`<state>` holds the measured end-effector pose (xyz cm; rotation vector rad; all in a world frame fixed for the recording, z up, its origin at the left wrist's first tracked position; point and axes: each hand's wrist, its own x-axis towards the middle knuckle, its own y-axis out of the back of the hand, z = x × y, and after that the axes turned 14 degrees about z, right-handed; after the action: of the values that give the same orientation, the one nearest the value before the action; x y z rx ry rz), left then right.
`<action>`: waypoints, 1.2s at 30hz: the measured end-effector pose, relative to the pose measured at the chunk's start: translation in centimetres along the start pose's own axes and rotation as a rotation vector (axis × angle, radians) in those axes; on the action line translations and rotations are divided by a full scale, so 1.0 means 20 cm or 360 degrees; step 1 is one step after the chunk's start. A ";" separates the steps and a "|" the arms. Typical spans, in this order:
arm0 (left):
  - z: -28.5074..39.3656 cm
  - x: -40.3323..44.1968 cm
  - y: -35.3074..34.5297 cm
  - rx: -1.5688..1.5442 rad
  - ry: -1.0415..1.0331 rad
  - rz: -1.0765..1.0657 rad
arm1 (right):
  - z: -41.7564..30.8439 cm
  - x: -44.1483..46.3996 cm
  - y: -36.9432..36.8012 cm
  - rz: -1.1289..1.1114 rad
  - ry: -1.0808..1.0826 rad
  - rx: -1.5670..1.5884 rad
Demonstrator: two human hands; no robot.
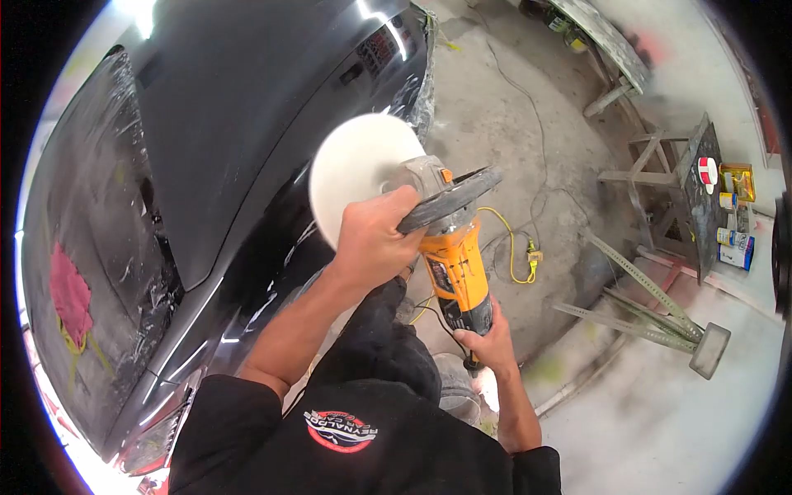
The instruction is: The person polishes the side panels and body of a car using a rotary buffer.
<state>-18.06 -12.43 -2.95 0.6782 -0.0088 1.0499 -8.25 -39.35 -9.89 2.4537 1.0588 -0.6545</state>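
Observation:
My left hand (375,231) is wrapped round the black loop handle (450,200) of a yellow and black polisher (455,268). Further back, my right hand (491,337) grips the dark rear end of the polisher's body, near where its cord comes out. A large round white pad (355,169) sits on the polisher's head, in front of the glossy black car's side (289,219). Whether the pad touches the paint I cannot tell. Whitish smears and streaks show on the car around the pad.
A maroon cloth (70,285) lies on the car's masked windshield at left. Cords and a yellow plug (533,257) trail over the concrete floor (495,99). A bucket (455,386) stands by my legs. At right are a metal stand (652,297) and a bench (701,219) with cans.

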 end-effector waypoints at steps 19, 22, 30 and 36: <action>-0.16 1.00 -0.39 0.0062 -0.0143 0.0176 | -0.63 0.80 0.12 0.0018 0.0007 -0.0040; -0.18 1.04 -0.41 0.0061 -0.0148 0.0188 | -0.64 0.84 0.11 0.0014 0.0009 -0.0006; -0.01 0.61 -0.23 0.0185 -0.0159 0.0046 | -0.32 0.48 0.05 -0.0025 -0.0055 0.0118; 0.05 0.14 -0.02 0.0334 -0.0187 -0.0160 | 0.08 0.10 -0.07 -0.0104 -0.0135 0.0365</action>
<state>-16.06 -10.85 -1.46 0.9210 0.0339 0.9205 -8.54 -38.15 -12.43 2.5645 1.0878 -0.9399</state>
